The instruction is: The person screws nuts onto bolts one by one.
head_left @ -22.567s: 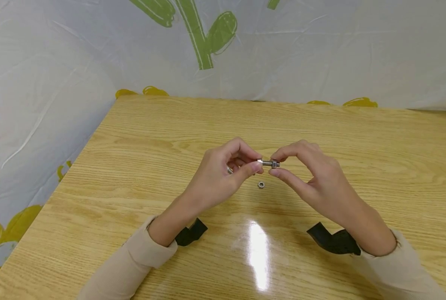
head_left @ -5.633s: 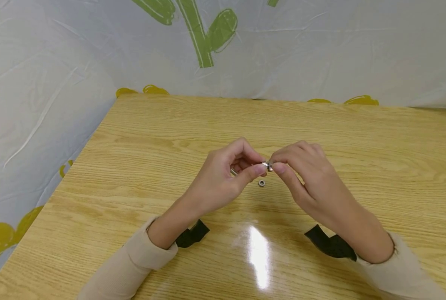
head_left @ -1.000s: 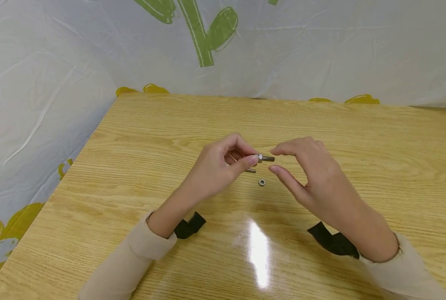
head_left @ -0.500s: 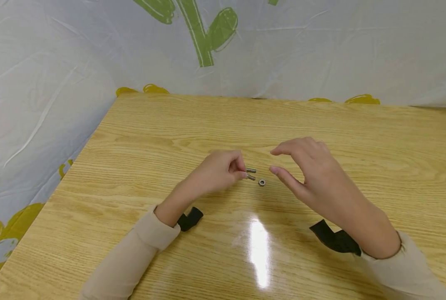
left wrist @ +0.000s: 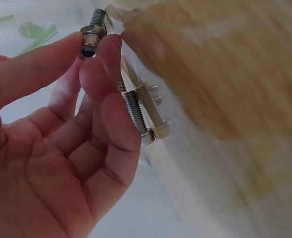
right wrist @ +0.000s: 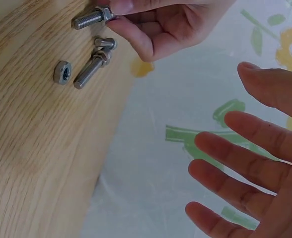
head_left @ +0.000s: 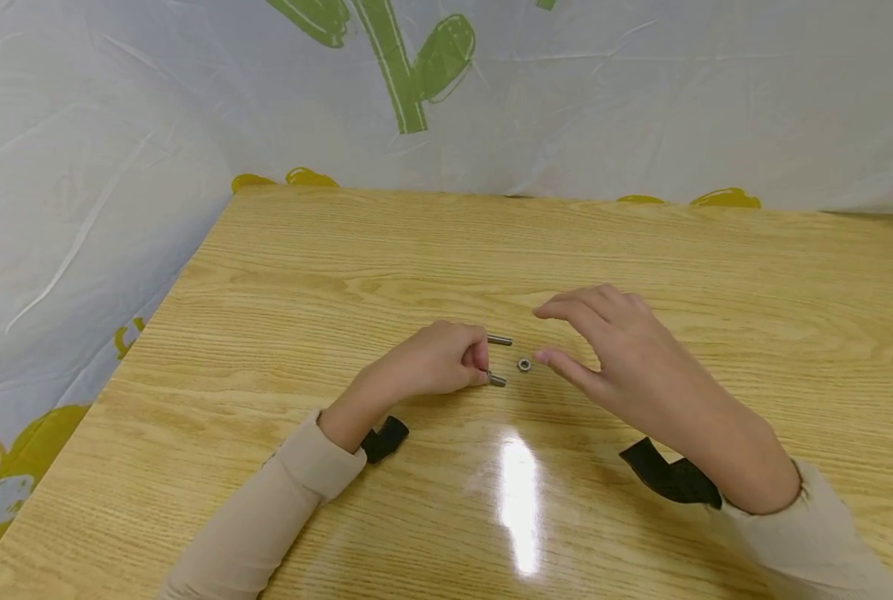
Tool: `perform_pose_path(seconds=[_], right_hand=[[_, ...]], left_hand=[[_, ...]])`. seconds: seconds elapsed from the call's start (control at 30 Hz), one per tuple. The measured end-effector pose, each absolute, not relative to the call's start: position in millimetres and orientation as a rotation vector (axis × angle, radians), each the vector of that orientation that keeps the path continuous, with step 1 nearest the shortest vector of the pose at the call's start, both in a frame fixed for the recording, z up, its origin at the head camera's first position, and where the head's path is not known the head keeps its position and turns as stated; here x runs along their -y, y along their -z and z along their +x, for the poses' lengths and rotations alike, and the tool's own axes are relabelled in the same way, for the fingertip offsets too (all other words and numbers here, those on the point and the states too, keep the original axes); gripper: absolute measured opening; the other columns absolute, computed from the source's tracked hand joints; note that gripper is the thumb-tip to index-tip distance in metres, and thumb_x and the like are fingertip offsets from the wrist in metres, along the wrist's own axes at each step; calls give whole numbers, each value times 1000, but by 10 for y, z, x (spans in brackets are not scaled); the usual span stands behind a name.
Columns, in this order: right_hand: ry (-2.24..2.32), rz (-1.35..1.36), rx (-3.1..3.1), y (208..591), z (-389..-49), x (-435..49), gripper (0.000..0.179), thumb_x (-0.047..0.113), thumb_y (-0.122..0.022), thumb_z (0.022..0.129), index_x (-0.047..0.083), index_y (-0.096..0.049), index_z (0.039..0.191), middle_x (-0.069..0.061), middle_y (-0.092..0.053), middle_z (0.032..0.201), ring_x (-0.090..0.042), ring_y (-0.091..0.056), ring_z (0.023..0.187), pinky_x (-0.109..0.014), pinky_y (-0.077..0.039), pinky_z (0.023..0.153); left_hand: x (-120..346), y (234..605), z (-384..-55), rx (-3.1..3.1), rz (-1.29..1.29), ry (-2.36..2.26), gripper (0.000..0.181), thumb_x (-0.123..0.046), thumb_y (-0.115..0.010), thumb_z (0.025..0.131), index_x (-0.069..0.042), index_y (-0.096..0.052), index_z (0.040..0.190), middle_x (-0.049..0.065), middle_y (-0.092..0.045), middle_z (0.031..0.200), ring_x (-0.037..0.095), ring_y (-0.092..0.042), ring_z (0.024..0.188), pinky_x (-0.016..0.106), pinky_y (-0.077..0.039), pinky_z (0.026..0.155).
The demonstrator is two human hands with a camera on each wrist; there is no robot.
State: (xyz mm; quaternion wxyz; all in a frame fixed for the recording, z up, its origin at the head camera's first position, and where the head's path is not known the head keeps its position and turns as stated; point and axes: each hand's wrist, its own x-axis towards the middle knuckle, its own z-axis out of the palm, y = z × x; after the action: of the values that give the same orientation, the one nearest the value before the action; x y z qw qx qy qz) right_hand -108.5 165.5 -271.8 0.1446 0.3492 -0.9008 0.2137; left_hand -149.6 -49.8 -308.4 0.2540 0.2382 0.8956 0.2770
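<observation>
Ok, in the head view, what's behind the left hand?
One end of a metal bolt sticks out past the left hand. The hand covers the bolt's other end, and whatever else lies there can't be seen.

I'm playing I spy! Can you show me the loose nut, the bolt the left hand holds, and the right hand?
Loose nut (right wrist: 61, 72), right wrist view, on its metal body.
Held bolt (right wrist: 89, 20), right wrist view, on its threaded shaft.
Right hand (head_left: 630, 357), head view, on its back.
</observation>
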Motion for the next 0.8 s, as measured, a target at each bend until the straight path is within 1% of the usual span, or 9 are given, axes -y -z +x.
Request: perform_pose_path(seconds=[0.13,0.3,0.37,0.43,0.5,0.6,0.67,0.73,0.8], right_hand=[[-594,1004,2626,2723,-1086,-1651,35,21,-69,84,6,-60,115,-9,-62,112,-28,-54,105,-49,-40,89],[-591,996,2676,2725,-1085,-1644,35,19,-70,83,7,-60,114,-9,-61,112,-28,-54,106,-50,-39,91],[-587,991,2700,2724,-1084,-1643,35,20,-69,84,8,-60,115,-9,-61,112,-28,-54,105,-50,-39,91],[-584,980,2733,2719,-1081,-1641,34,21,-68,85,9,-60,116,-9,-61,113,-28,-54,106,-51,-39,92],[-579,971,2762,2715,-1082,-1638,34,21,-67,85,9,-60,116,-9,-61,114,-29,-54,107,-52,-39,92],[-572,967,2782,2712,-1085,-1631,34,21,-67,86,9,-59,116,-10,-61,113,-29,-54,108,-53,-39,92],[-569,971,2778,2716,-1087,-1627,33,21,-67,86,8,-60,116,-10,-61,113,-29,-54,107,-53,-40,92],[-568,976,2773,2721,-1087,-1624,33,21,-67,86,8,-60,115,-10,-61,113,-29,-54,107,-53,-40,92],[-564,978,2769,2726,-1088,-1621,32,21,-67,86,7,-60,114,-10,-61,113,-30,-54,107,-53,-40,93]], left_hand=[[504,3096,-1503,-2411,627,-742,8,-16,-66,87,-12,-58,87,0,-59,77,13,-51,68,22,-40,61],[528,3066,-1511,-2427,615,-741,10,-16,-66,87,-12,-59,91,0,-59,82,13,-53,74,23,-43,65],[544,3041,-1527,-2450,603,-766,11,-17,-66,87,-11,-60,94,0,-59,83,13,-53,75,23,-44,66],[565,3028,-1556,-2475,571,-811,15,-18,-65,88,-9,-59,100,1,-59,85,14,-55,72,23,-45,65],[590,3018,-1587,-2509,544,-854,20,-18,-63,90,-7,-58,106,3,-60,89,15,-56,74,25,-47,67],[638,3025,-1625,-2562,518,-858,29,-17,-60,91,-7,-54,118,5,-57,104,18,-57,89,29,-48,78],[662,3035,-1646,-2588,519,-822,36,-13,-58,92,-6,-50,126,7,-54,117,20,-53,105,33,-46,89],[674,3044,-1663,-2592,527,-779,43,-8,-56,91,-6,-45,133,9,-50,127,23,-48,118,36,-42,99],[678,3055,-1678,-2588,551,-734,49,-2,-53,89,-4,-42,136,11,-50,131,24,-46,123,37,-40,103]])
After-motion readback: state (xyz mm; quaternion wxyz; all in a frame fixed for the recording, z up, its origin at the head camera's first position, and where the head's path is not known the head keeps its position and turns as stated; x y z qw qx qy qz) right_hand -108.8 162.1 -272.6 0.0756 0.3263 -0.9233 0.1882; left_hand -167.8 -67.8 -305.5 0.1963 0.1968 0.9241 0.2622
